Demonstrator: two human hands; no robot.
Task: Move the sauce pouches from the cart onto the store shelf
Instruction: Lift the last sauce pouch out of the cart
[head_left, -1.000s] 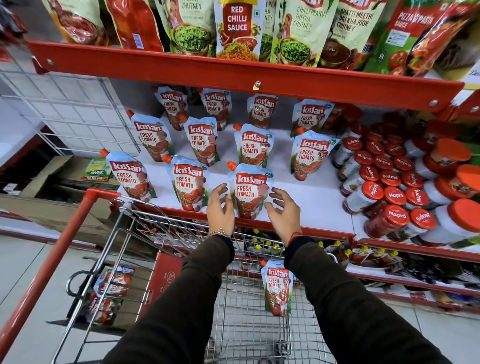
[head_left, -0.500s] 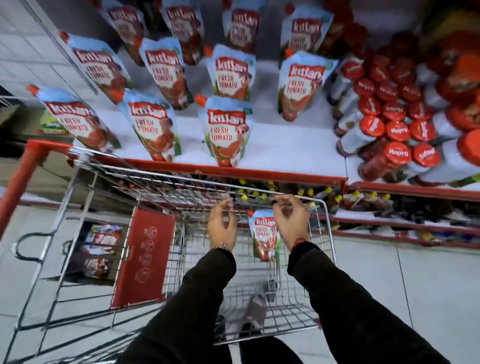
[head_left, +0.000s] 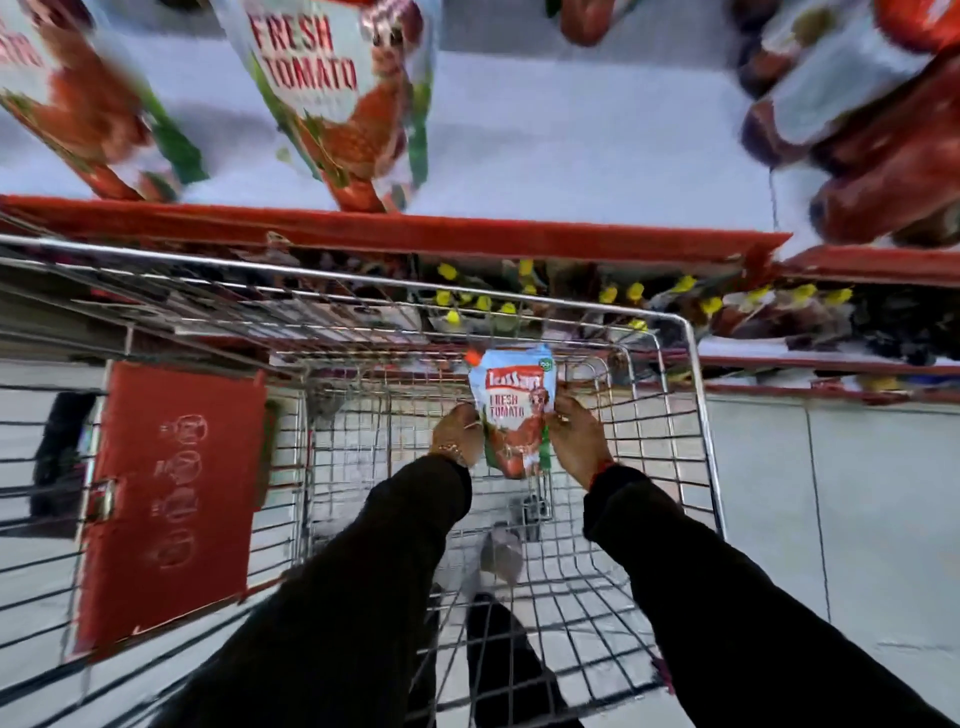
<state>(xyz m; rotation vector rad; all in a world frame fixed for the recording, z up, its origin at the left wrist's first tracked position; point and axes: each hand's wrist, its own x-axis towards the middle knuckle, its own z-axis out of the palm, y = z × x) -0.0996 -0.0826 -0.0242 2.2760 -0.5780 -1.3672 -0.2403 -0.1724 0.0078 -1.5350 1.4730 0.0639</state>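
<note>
Inside the wire cart (head_left: 691, 395), near its far right corner, our two hands held one sauce pouch (head_left: 514, 410) upright between them. Our left hand (head_left: 460, 434) pinched the pouch's left edge and our right hand (head_left: 576, 441) gripped its right edge, so both hands were closed on the same pouch with only its width between them. The pouch was pale blue with a red brand panel, the words FRESH TOMATO, a picture of tomatoes and a small orange cap at its top left corner. We could not tell whether its base touched the cart floor or hung just above it. Both our arms wore dark sleeves (head_left: 363, 571), and a thin bracelet (head_left: 451, 451) sat at the left wrist.

Beyond the cart's far rim ran the red front edge of the store shelf (head_left: 467, 236), with its white surface behind. On that shelf, above the cart, stood more pouches of the same kind; one shelved pouch (head_left: 343, 98) was blurred but readable, with another to its left. Red-capped jars (head_left: 857, 130) lay blurred at the shelf's right end. A red plastic flap (head_left: 171, 499) formed the cart's folded child seat, left of our arms. Below the cart's mesh we saw pale floor tiles (head_left: 779, 519).
</note>
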